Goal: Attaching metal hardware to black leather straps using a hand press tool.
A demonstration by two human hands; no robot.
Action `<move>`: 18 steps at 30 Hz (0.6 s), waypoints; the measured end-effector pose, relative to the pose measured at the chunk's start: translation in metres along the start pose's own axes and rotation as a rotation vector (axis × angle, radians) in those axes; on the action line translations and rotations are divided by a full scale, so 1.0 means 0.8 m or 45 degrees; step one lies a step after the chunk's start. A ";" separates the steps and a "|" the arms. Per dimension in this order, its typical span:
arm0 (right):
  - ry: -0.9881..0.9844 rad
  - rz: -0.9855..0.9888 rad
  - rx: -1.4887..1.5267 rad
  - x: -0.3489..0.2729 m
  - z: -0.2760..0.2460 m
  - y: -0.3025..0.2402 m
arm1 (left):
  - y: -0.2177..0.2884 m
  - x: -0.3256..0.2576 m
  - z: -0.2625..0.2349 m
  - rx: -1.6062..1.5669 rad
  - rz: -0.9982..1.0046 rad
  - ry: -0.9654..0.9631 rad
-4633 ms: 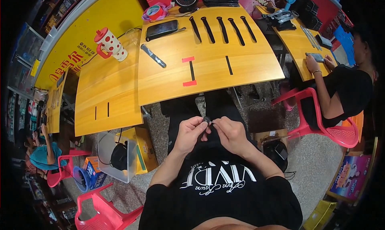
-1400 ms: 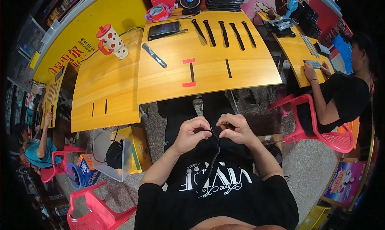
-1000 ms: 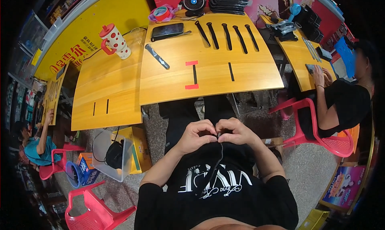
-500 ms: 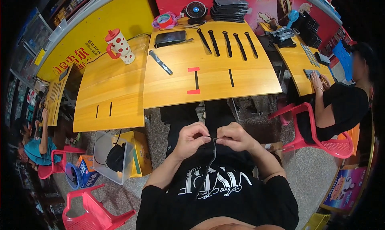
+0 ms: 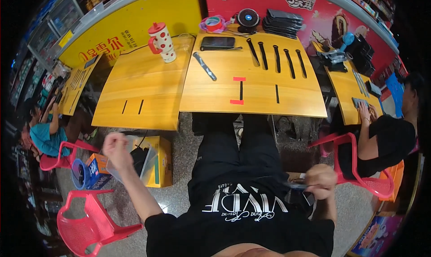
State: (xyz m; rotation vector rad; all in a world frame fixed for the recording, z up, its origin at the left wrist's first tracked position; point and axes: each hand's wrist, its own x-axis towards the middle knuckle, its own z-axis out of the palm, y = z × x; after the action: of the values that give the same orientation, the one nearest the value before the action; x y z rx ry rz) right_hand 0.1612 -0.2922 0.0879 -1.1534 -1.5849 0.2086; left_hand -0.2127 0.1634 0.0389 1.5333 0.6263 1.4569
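Observation:
My left hand (image 5: 117, 150) is out to the left, over the clear plastic bin (image 5: 151, 165) that has a black cord bundle (image 5: 140, 157) in it. Motion smears its fingers, so their pose is unclear. Off to the right, low beside my lap, my right hand (image 5: 321, 180) is closed. A thin dark strap (image 5: 296, 185) sticks out of it towards my shirt, blurred. On the table ahead, several black straps (image 5: 277, 58) with looped ends lie side by side. A short black strip (image 5: 241, 90) lies between two pieces of red tape (image 5: 237, 102).
On the yellow table (image 5: 215, 105) are a grey strap (image 5: 205, 67), a dark pouch (image 5: 217, 43), a small fan (image 5: 248, 20) and stacked black pouches (image 5: 283, 23). A spotted tumbler (image 5: 162, 44) stands left. Pink chairs (image 5: 92, 219) flank me; a co-worker (image 5: 390, 131) sits right.
My hands were together in front of my chest, pinching a black strap. They have parted: the left went to the bin, the right went right with the strap. The view has shifted left.

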 end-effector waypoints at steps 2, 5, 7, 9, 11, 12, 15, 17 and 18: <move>0.193 0.185 0.113 -0.011 -0.032 -0.015 | -0.011 0.006 -0.099 -0.011 -0.133 0.210; 0.081 0.286 -0.054 -0.001 -0.043 -0.024 | 0.014 -0.001 -0.152 -0.138 -0.086 -0.031; -0.094 0.317 -0.069 0.034 -0.025 -0.025 | 0.046 -0.007 -0.114 -0.264 -0.052 -0.027; -0.197 0.326 -0.063 0.065 -0.006 -0.003 | 0.054 -0.003 -0.103 -0.542 -0.046 -0.073; -0.163 0.349 -0.130 0.097 0.020 0.014 | 0.042 0.003 -0.088 -0.784 -0.168 -0.127; -0.094 0.361 -0.138 0.105 0.030 0.028 | 0.023 0.008 -0.085 -0.914 -0.237 -0.204; 0.108 0.410 -0.153 0.157 0.071 0.056 | 0.017 0.002 -0.030 -0.853 -0.490 -0.061; 0.290 0.535 -0.166 0.189 0.101 0.080 | 0.014 0.001 0.013 -0.823 -0.637 -0.209; 0.383 0.587 -0.118 0.203 0.116 0.101 | 0.010 0.001 0.028 -0.828 -0.718 -0.247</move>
State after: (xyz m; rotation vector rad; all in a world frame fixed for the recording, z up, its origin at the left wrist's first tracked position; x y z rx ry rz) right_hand 0.1433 -0.0895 0.1062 -1.5374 -1.0611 0.2503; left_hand -0.1929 0.1543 0.0488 0.8732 0.3677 0.9296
